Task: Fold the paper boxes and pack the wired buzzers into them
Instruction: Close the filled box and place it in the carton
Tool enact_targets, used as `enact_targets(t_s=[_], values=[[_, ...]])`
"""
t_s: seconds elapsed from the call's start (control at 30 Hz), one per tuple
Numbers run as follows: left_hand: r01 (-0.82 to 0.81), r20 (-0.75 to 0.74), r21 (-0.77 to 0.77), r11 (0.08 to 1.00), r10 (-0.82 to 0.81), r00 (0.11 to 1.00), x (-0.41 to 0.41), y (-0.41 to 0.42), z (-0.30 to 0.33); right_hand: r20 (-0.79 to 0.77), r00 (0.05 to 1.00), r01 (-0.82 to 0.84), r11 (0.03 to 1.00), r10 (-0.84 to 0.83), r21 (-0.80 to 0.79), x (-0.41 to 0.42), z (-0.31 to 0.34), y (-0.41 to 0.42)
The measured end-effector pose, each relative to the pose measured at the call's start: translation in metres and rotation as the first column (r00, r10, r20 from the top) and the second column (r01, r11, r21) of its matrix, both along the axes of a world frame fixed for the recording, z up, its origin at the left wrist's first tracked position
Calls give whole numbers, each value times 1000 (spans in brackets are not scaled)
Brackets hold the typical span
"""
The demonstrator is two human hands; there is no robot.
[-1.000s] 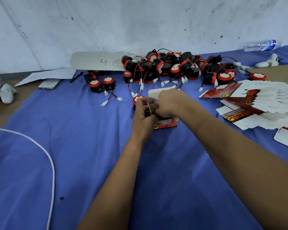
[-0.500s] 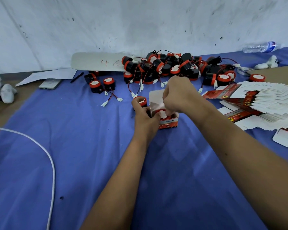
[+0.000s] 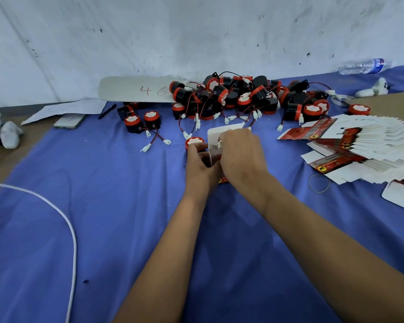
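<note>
A small red and white paper box [image 3: 216, 141] stands on the blue cloth with its white lid flap raised. My left hand [image 3: 200, 166] grips the box's left side. My right hand [image 3: 240, 157] is over the box's opening and pinches a white wire connector [image 3: 219, 143] there; the buzzer it belongs to is hidden. One red-capped black buzzer [image 3: 194, 142] lies just left of the box. A heap of wired buzzers [image 3: 245, 96] sits behind, and a fanned stack of flat boxes [image 3: 364, 145] lies to the right.
Two loose buzzers [image 3: 141, 121] lie at left of the heap. A white cable [image 3: 63, 220] curves over the cloth at left. A phone [image 3: 70, 120] and pen [image 3: 107, 111] lie far left, a water bottle [image 3: 364, 65] far right, a rubber band [image 3: 318, 183] near the flat boxes.
My right hand has dropped from above the box down onto its opening, with the connector in its fingers. My left hand has stayed on the box's left side.
</note>
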State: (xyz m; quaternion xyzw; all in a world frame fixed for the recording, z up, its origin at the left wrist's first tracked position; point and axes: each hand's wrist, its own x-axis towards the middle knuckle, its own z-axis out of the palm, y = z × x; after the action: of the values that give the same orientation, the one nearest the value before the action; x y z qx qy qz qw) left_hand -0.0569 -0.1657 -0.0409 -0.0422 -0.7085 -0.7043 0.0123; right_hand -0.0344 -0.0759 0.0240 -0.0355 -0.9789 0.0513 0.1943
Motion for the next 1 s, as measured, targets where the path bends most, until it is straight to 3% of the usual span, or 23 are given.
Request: enact_targets(t_s=[0.3, 0.43, 0.57, 0.73, 0.9, 1.0], values=[[26, -11, -14, 1000, -26, 1000, 0, -3, 1, 8, 999, 43, 994, -43, -104, 0, -10, -8], [52, -47, -84, 995, -56, 997, 1, -2, 0, 274, 958, -51, 992, 80, -111, -10, -3, -5], [105, -22, 0, 994, -105, 994, 7, 2, 13, 470, 863, -126, 980, 186, -156, -13, 2, 7], [47, -126, -122, 991, -62, 990, 3, -2, 1, 337, 925, -76, 956, 174, -283, -9, 3, 5], [60, -123, -106, 993, -73, 990, -1, -4, -5, 4, 979, -168, 815, 205, -554, -4, -10, 14], [79, -116, -66, 995, -86, 989, 0, -5, -7, -65, 979, -200, 837, 194, -509, -4, -16, 19]])
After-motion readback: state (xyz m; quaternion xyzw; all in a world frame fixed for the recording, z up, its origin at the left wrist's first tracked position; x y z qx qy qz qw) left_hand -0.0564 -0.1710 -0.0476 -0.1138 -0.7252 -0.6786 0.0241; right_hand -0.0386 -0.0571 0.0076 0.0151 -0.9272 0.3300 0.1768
